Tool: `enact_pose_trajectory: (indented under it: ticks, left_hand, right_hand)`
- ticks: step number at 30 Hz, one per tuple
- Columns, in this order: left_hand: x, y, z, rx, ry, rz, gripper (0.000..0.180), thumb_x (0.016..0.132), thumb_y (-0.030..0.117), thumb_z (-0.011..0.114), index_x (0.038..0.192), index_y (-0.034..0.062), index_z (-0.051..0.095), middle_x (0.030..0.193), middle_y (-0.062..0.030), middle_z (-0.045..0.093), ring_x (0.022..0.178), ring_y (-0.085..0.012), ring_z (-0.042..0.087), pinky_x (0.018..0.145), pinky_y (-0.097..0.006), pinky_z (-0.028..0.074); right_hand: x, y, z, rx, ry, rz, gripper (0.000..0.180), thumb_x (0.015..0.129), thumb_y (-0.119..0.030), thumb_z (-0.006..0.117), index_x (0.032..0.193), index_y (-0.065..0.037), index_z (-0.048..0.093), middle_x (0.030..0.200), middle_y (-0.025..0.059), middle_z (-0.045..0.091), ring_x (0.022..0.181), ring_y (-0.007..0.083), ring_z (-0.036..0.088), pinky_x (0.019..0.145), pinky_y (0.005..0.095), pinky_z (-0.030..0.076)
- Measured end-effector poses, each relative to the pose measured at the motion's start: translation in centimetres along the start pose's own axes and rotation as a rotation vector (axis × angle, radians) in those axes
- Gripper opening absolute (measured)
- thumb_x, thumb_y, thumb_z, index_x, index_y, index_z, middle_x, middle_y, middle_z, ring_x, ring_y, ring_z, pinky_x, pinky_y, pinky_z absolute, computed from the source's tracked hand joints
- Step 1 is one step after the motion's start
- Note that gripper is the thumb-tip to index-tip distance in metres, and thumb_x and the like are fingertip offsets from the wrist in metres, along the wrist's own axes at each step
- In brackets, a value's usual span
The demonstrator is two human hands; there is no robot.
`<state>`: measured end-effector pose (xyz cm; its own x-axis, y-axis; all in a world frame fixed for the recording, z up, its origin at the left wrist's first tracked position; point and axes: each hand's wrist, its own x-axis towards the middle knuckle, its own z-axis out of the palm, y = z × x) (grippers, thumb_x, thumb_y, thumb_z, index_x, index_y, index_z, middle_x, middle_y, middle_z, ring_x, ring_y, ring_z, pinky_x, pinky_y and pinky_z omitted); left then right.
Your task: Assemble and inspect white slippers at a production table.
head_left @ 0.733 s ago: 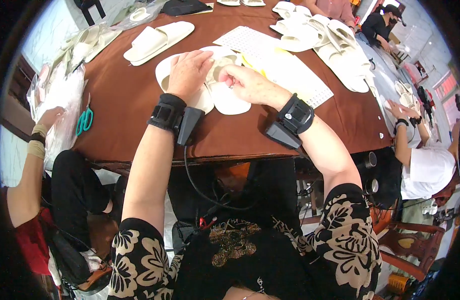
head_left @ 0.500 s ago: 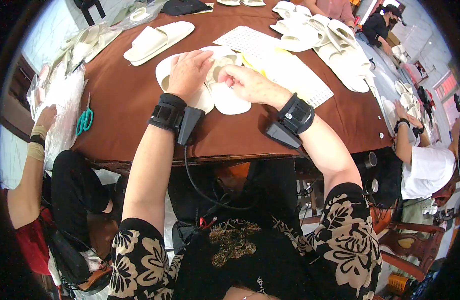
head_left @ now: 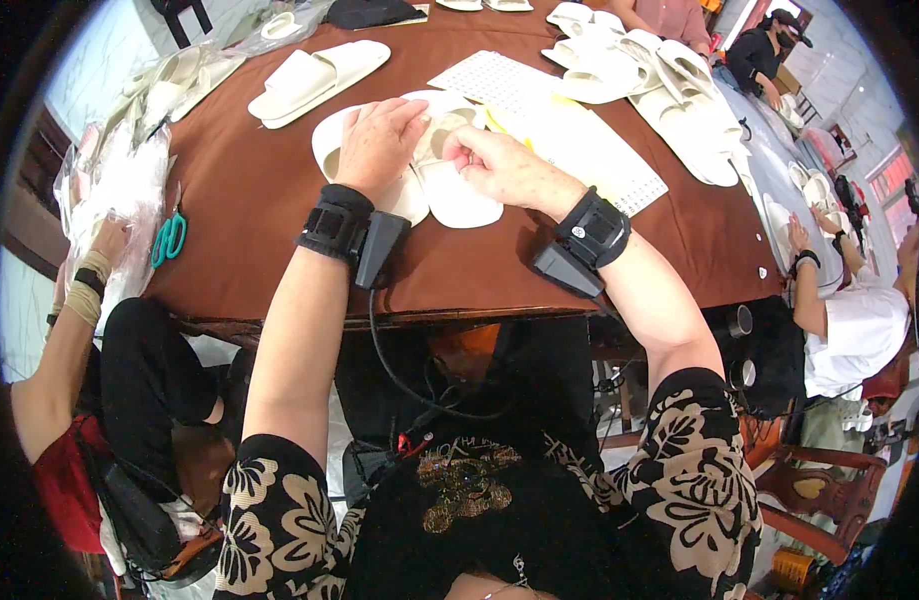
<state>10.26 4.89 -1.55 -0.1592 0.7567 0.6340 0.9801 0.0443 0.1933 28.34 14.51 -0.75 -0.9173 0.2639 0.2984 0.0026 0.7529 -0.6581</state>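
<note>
A pair of cream slide slippers lies side by side before me on the brown cloth. My left hand rests over the left slipper, its fingers bent against the strap area and its thumb toward the other slipper. My right hand is over the right slipper, index finger and thumb pinched together at the strap's inner side. Whatever sits between those fingertips is too small to make out. Beyond my right hand lies a white sheet with rows of small dots, with a yellow strip beside it.
Another cream slipper pair lies at the far left; more slippers pile up at right. Teal-handled scissors lie near plastic bags. Co-workers' hands work at the left; others sit at the right table.
My hands stay over the slippers, with only a slight shift of the right fingertips. The left co-worker's arms and the right co-worker's hands have moved a little.
</note>
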Motion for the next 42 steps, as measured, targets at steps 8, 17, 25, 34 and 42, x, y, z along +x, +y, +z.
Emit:
enact_pose_trajectory:
  ticks: [8, 17, 25, 34, 42]
  left_hand:
    - [0.0, 0.2, -0.1, -0.002, -0.030, -0.018, 0.027, 0.090, 0.027, 0.052, 0.110, 0.0134, 0.063, 0.113, -0.0047, 0.061, 0.110, -0.0225, 0.052, 0.096, -0.039, 0.033]
    - [0.0, 0.0, 0.0, 0.006, -0.019, -0.012, 0.026, 0.090, 0.028, 0.052, 0.109, 0.0152, 0.063, 0.111, -0.0040, 0.062, 0.109, -0.0220, 0.054, 0.094, -0.039, 0.034]
    - [0.0, 0.0, 0.0, 0.017, -0.024, -0.017, 0.026, 0.090, 0.028, 0.052, 0.109, 0.0153, 0.064, 0.111, -0.0042, 0.062, 0.109, -0.0219, 0.054, 0.094, -0.039, 0.034]
    - [0.0, 0.2, -0.2, 0.010, -0.038, -0.009, 0.026, 0.090, 0.027, 0.052, 0.109, 0.0144, 0.063, 0.111, -0.0042, 0.062, 0.109, -0.0218, 0.053, 0.094, -0.039, 0.034]
    - [-0.3, -0.6, 0.4, 0.018, 0.018, 0.039, 0.025, 0.088, 0.026, 0.052, 0.106, 0.0122, 0.063, 0.106, -0.0052, 0.062, 0.105, -0.0247, 0.054, 0.091, -0.041, 0.035]
  right_hand:
    - [0.1, 0.2, 0.2, -0.010, 0.013, -0.012, 0.011, 0.085, -0.007, 0.049, 0.096, -0.006, 0.051, 0.085, 0.0126, 0.058, 0.081, 0.0279, 0.057, 0.071, 0.0371, 0.046]
    - [0.1, 0.0, 0.2, 0.040, -0.020, 0.050, 0.016, 0.084, -0.001, 0.047, 0.099, -0.006, 0.052, 0.084, 0.0034, 0.052, 0.079, 0.0136, 0.050, 0.070, 0.0277, 0.044]
    - [0.0, 0.3, 0.1, 0.096, 0.010, 0.043, 0.020, 0.080, 0.002, 0.048, 0.099, -0.005, 0.052, 0.085, 0.0022, 0.051, 0.078, 0.0120, 0.048, 0.070, 0.0267, 0.043]
    - [0.3, 0.5, 0.5, 0.018, -0.004, 0.057, 0.017, 0.083, -0.001, 0.048, 0.099, -0.006, 0.052, 0.082, 0.0040, 0.052, 0.077, 0.0144, 0.051, 0.069, 0.0284, 0.044]
    - [0.5, 1.4, 1.5, 0.079, 0.031, 0.022, 0.015, 0.087, -0.007, 0.048, 0.102, -0.007, 0.051, 0.088, 0.0080, 0.056, 0.085, 0.0185, 0.054, 0.075, 0.0319, 0.045]
